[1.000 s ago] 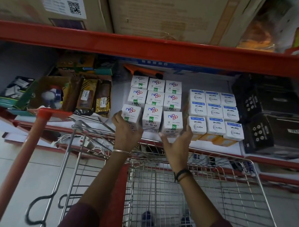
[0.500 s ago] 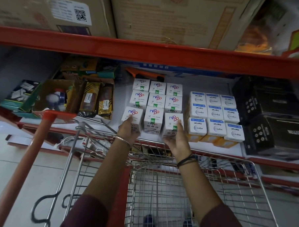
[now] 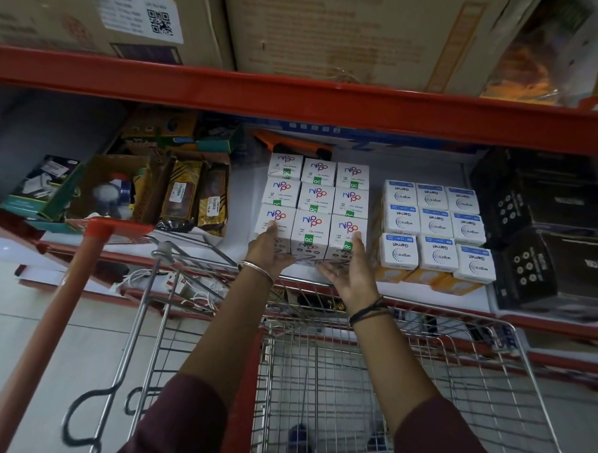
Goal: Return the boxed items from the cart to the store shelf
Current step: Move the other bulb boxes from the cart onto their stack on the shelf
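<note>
White Nippo boxes (image 3: pixel 310 232) stand three by three on the white store shelf (image 3: pixel 244 189). My left hand (image 3: pixel 267 250) presses the left box of the front row and my right hand (image 3: pixel 348 273) presses the right box, so the row of three is squeezed between them. The row sits on the shelf, flush with the rows behind it. Below my arms is the wire cart (image 3: pixel 352 382); I see no boxes in the part of its basket that shows.
White Wipro boxes (image 3: pixel 434 225) stand right of the Nippo block, with black boxes (image 3: pixel 547 244) beyond them. Brown packets (image 3: pixel 196 198) and an open carton lie to the left. A red shelf beam (image 3: pixel 296 99) runs overhead. The cart's red handle (image 3: pixel 57 311) crosses at lower left.
Both hands have moved forward with the three front boxes, sliding them onto the shelf against the rows behind. The row was tilted and spread apart; now it is tight and level.
</note>
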`<control>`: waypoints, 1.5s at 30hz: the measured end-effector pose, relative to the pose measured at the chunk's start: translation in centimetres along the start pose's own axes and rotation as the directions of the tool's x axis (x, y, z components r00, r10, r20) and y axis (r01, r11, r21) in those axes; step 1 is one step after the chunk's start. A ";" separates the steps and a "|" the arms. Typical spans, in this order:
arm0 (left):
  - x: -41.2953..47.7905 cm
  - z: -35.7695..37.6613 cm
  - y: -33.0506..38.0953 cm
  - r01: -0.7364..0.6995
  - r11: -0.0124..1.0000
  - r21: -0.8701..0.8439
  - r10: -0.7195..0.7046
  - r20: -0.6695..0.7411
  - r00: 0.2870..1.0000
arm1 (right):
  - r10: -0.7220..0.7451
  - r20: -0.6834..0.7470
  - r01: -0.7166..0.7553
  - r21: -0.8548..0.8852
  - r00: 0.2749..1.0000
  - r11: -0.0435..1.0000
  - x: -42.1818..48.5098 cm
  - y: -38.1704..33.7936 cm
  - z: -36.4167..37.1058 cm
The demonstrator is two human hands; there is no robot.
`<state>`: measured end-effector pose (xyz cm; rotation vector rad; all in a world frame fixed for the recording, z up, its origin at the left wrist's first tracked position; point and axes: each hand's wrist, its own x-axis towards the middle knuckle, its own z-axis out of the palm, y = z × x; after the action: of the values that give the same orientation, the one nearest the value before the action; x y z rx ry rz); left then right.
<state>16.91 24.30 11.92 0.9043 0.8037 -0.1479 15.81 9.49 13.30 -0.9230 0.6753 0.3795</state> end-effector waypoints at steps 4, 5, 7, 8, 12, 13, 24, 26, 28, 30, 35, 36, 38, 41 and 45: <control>0.0 0.1 -0.2 -0.007 1.000 -0.004 0.007 0.000 1.000 | 0.006 -0.013 -0.006 0.005 1.000 1.000 0.0 -0.2 0.3; 0.0 0.2 -0.2 -0.011 1.000 -0.003 0.011 0.003 1.000 | 0.003 -0.015 -0.002 0.016 1.000 1.000 -0.1 -0.3 0.2; -0.1 0.2 -0.3 -0.026 1.000 -0.008 0.026 0.001 1.000 | -0.019 0.000 0.019 0.044 1.000 0.999 -0.4 -0.4 0.3; -0.1 0.1 -0.3 -0.033 0.999 -0.011 0.033 -0.005 0.999 | -0.034 0.010 0.033 0.044 0.999 0.998 -0.5 -0.4 0.3; -0.9 -0.1 -0.8 -0.039 0.997 -0.063 0.037 -0.030 0.999 | -0.067 0.084 0.066 0.007 0.994 0.998 -1.3 -0.6 -0.5; -1.4 0.0 -1.0 -0.040 0.996 -0.084 0.037 -0.037 0.999 | -0.067 0.105 0.067 0.000 0.992 0.998 -1.5 -0.7 -1.0; -12.4 9.4 -9.9 0.097 0.995 -0.027 -0.091 0.166 0.982 | -0.220 -0.402 0.252 0.028 0.889 0.967 -4.7 -5.9 -13.8; -11.8 11.5 -11.1 0.105 0.994 0.033 -0.109 0.173 0.979 | -0.244 -0.367 0.275 0.035 0.898 0.961 -4.0 -7.7 -15.3; -10.4 13.2 -12.2 0.062 0.994 0.085 -0.075 0.162 0.984 | -0.249 -0.283 0.257 -0.009 0.926 0.966 -2.8 -9.0 -16.5; -9.2 14.7 -12.8 0.022 0.991 0.130 -0.037 0.114 0.993 | -0.218 -0.229 0.221 -0.013 0.949 0.975 -1.8 -9.8 -17.3; -5.8 16.2 -13.9 0.017 0.972 0.234 -0.001 -0.066 0.998 | -0.135 -0.195 0.137 -0.002 0.972 0.991 0.1 -10.5 -17.9; -5.5 16.3 -14.1 0.017 0.970 0.244 0.004 -0.083 0.997 | -0.110 -0.203 0.107 -0.024 0.973 0.994 0.4 -10.5 -17.9; -5.2 16.5 -14.4 -0.005 0.958 0.286 0.030 -0.084 0.996 | -0.074 -0.207 0.063 -0.060 0.975 0.996 1.3 -10.5 -18.0; -5.0 16.7 -14.6 -0.051 0.956 0.288 0.075 -0.072 0.995 | -0.065 -0.186 0.055 -0.060 0.980 0.997 2.5 -10.3 -18.3; -4.8 17.2 -15.0 -0.057 0.974 0.217 0.073 -0.064 0.995 | -0.032 -0.168 0.027 -0.032 0.985 0.999 3.3 -10.1 -18.5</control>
<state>16.63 1.02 11.59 1.1446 0.8346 -0.1477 17.18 -11.41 9.32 -0.9995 0.8115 0.2874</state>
